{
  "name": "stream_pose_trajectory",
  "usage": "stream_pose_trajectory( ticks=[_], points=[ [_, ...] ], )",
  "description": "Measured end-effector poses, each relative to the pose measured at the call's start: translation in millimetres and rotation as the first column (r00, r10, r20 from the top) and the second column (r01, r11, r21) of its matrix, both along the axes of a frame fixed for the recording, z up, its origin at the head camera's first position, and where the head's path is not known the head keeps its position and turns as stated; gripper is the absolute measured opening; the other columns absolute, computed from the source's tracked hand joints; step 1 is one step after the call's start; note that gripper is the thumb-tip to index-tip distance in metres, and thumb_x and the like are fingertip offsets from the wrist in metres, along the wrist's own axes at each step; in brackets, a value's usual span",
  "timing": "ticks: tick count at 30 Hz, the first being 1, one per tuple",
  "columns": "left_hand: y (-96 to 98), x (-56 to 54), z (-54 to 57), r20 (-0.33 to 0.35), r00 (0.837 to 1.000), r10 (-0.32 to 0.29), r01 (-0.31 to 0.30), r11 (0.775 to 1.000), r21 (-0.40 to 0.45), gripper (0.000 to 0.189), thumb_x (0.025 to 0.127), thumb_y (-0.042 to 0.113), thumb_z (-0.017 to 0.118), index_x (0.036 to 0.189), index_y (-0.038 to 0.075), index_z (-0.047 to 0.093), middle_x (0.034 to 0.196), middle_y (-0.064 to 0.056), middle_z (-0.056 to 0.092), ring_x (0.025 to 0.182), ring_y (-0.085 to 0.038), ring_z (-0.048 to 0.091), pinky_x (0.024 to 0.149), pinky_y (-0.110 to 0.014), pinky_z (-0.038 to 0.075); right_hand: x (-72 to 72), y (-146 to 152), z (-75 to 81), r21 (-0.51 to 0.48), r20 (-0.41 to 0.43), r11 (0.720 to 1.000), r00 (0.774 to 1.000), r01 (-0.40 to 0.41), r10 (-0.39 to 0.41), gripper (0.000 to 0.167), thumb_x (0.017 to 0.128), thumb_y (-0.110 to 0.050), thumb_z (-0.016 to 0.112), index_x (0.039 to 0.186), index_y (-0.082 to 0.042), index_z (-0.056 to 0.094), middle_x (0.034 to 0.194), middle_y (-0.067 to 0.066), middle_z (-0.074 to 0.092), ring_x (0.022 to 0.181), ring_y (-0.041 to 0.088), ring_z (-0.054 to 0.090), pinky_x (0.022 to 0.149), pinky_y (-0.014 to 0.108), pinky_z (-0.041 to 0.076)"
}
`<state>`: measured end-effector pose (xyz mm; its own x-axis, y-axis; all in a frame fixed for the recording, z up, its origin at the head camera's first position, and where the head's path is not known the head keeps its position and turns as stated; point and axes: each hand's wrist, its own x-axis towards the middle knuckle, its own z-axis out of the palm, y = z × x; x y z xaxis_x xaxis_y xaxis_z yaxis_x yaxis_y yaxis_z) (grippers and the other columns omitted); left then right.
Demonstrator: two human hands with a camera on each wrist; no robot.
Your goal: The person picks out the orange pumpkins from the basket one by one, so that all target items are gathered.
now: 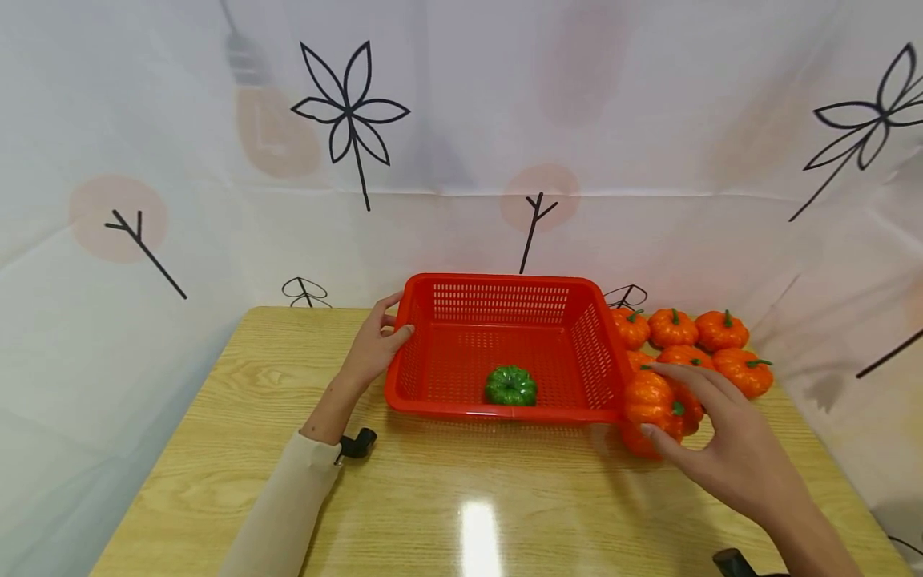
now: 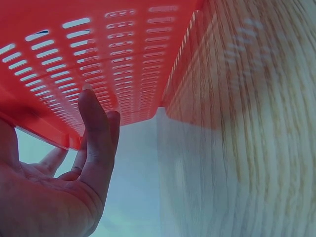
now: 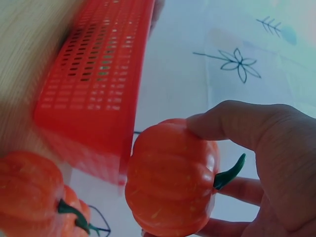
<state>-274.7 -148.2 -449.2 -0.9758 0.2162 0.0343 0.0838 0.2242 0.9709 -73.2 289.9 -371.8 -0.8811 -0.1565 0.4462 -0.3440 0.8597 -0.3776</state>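
A red plastic basket with slotted walls stands mid-table, and a green pumpkin lies inside near its front wall. My left hand grips the basket's left rim, thumb over the top edge; in the left wrist view its fingers are against the slotted outer wall. Just outside the basket's right side, my right hand holds an orange toy pumpkin between thumb and fingers. The right wrist view shows this pumpkin raised to about the rim, its green stem pointing toward the palm.
Several more orange pumpkins are grouped on the wooden table right of the basket, some partly hidden behind the right hand. A white patterned cloth hangs behind the table.
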Motion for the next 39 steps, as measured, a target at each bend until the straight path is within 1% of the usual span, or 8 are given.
stream_pose_trajectory(
  ticks=[6,9,13,16,23,29,35,39],
  points=[
    [0.4,0.1,-2.3,-0.005,1.0,0.0,0.0,1.0,0.009,0.068,0.107,0.015,0.061,0.168,0.017,0.029,0.129,-0.025,0.056,0.109,-0.046,0.068,0.081,-0.042,0.066,-0.8,13.1,-5.2,0.029,-0.003,0.999,1.0,0.015,-0.015,0.08,0.073,-0.018,0.097,0.145,-0.022,0.064,0.131,0.005,0.065,0.108,0.021,0.056,0.078,0.026,0.041],
    [1.0,0.6,-3.6,-0.015,1.0,0.004,-0.003,1.0,0.01,0.068,0.107,0.018,0.062,0.167,0.022,0.031,0.129,-0.024,0.056,0.108,-0.043,0.069,0.082,-0.042,0.065,-2.3,20.7,-6.4,0.046,0.02,0.999,0.999,0.025,-0.026,0.079,0.074,-0.02,0.097,0.145,-0.02,0.063,0.134,0.009,0.064,0.108,0.031,0.06,0.078,0.036,0.047],
    [1.6,2.4,-1.1,-0.027,1.0,0.007,-0.007,1.0,0.009,0.066,0.107,0.019,0.063,0.166,0.023,0.034,0.128,-0.023,0.057,0.106,-0.04,0.069,0.082,-0.042,0.065,-6.1,30.7,-6.9,0.061,0.064,0.998,0.997,0.034,-0.038,0.076,0.077,-0.022,0.095,0.145,-0.016,0.062,0.135,0.017,0.063,0.105,0.042,0.062,0.074,0.057,0.051],
    [1.3,3.4,0.2,-0.03,1.0,0.009,-0.009,1.0,0.006,0.065,0.107,0.018,0.062,0.166,0.022,0.034,0.127,-0.023,0.057,0.105,-0.039,0.07,0.082,-0.042,0.065,-9.7,38.5,-8.3,0.065,0.083,0.997,0.996,0.04,-0.045,0.074,0.078,-0.023,0.094,0.144,-0.013,0.062,0.134,0.021,0.063,0.105,0.046,0.062,0.073,0.062,0.05],
    [1.3,3.0,-0.2,-0.03,1.0,0.008,-0.008,1.0,0.0,0.065,0.107,0.018,0.062,0.166,0.021,0.034,0.127,-0.023,0.058,0.104,-0.038,0.07,0.081,-0.042,0.065,-17.6,54.8,-15.0,0.042,0.118,0.998,0.991,0.056,-0.06,0.072,0.078,-0.02,0.093,0.141,-0.006,0.062,0.134,0.029,0.062,0.115,0.051,0.056,0.082,0.067,0.045],
    [1.4,3.2,-0.7,-0.028,1.0,0.008,-0.008,1.0,0.008,0.065,0.107,0.019,0.062,0.166,0.023,0.035,0.126,-0.023,0.058,0.104,-0.038,0.07,0.081,-0.042,0.065,-22.2,67.7,-20.9,0.076,0.204,0.994,0.975,0.074,-0.088,0.073,0.08,-0.024,0.092,0.142,-0.004,0.059,0.138,0.035,0.056,0.119,0.058,0.051,0.085,0.074,0.043],
    [0.7,3.3,-1.1,-0.028,1.0,0.006,-0.006,1.0,0.013,0.066,0.107,0.02,0.062,0.166,0.022,0.033,0.127,-0.024,0.057,0.106,-0.042,0.069,0.081,-0.042,0.065,-25.7,78.4,-23.7,0.11,0.293,0.989,0.948,0.098,-0.127,0.071,0.084,-0.028,0.089,0.142,-0.003,0.057,0.133,0.042,0.05,0.113,0.06,0.05,0.079,0.075,0.045],
    [0.7,2.3,-1.6,-0.007,1.0,0.006,-0.006,1.0,0.017,0.069,0.107,0.02,0.063,0.168,0.022,0.03,0.13,-0.024,0.057,0.11,-0.045,0.068,0.081,-0.043,0.066,-28.3,84.2,-25.3,0.132,0.35,0.985,0.925,0.111,-0.151,0.07,0.085,-0.029,0.087,0.143,-0.003,0.057,0.127,0.044,0.047,0.103,0.055,0.054,0.071,0.065,0.049]
  ],
)
